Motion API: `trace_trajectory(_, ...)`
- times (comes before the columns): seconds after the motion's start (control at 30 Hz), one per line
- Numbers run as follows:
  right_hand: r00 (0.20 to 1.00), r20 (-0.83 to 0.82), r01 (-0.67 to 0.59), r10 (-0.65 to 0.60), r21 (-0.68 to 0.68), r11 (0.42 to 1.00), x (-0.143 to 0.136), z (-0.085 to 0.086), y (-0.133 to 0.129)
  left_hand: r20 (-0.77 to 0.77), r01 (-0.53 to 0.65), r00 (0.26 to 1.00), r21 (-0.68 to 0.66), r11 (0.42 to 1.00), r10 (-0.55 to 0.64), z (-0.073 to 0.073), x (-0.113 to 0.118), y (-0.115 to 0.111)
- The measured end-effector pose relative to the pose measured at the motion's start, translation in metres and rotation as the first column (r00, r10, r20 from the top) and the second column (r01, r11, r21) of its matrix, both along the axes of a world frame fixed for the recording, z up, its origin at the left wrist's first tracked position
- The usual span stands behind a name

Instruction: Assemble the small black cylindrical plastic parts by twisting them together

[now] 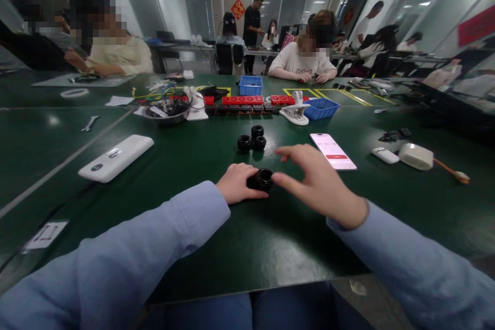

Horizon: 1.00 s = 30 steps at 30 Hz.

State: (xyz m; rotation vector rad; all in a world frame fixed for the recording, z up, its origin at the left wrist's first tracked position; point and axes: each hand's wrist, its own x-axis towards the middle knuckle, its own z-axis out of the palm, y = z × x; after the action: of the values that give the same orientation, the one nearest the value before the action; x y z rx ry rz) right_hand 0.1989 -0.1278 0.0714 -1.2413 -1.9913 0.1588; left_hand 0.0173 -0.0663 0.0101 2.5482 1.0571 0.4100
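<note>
A black ring-like part (264,179) rests near the front of the green table (216,252), its open end turned toward the camera. My left hand (240,183) is closed round its left side, with fingers behind and thumb in front. Just to the right, my right hand (315,180) is open, thumb and index finger apart; the thumb tip is beside the part's rim, and whether it touches cannot be made out. Beyond the hands, three similar black parts (244,143) sit in a small cluster.
A white power bank (116,159) lies left, a lit phone (332,151) right, with a white mouse (385,155) farther right. Behind are a metal bowl (166,118) of wires, a white clip (296,111) and a blue bin (322,108). People sit across the table.
</note>
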Motion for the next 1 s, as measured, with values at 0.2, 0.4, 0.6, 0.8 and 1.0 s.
trace_trajectory(0.2, 0.893, 0.44, -0.086, 0.092, -0.034, 0.996, -0.014, -0.019, 0.018, -0.034, -0.023, 0.999, 0.019, 1.0, 0.024, -0.003, 0.003, 0.003)
trace_trajectory(0.4, 0.908, 0.321, -0.259, 0.268, -0.07, 0.963, -0.007, -0.021, 0.02, -0.008, -0.041, 0.999, -0.045, 0.998, 0.041, -0.001, 0.005, 0.004)
trace_trajectory(0.6, 0.904, 0.241, -0.345, 0.353, -0.075, 0.936, -0.004, -0.027, 0.02, 0.018, -0.029, 0.999, -0.059, 0.998, 0.03, -0.001, 0.005, 0.004)
trace_trajectory(0.8, 0.893, 0.238, -0.376, 0.382, -0.07, 0.924, -0.005, -0.028, 0.017, 0.02, 0.005, 1.0, -0.052, 0.999, -0.004, 0.0, 0.005, 0.004)
trace_trajectory(1.0, 0.861, 0.196, -0.468, 0.47, -0.058, 0.882, -0.006, -0.026, 0.01, 0.035, 0.023, 0.999, -0.021, 1.0, -0.022, -0.001, 0.005, 0.004)
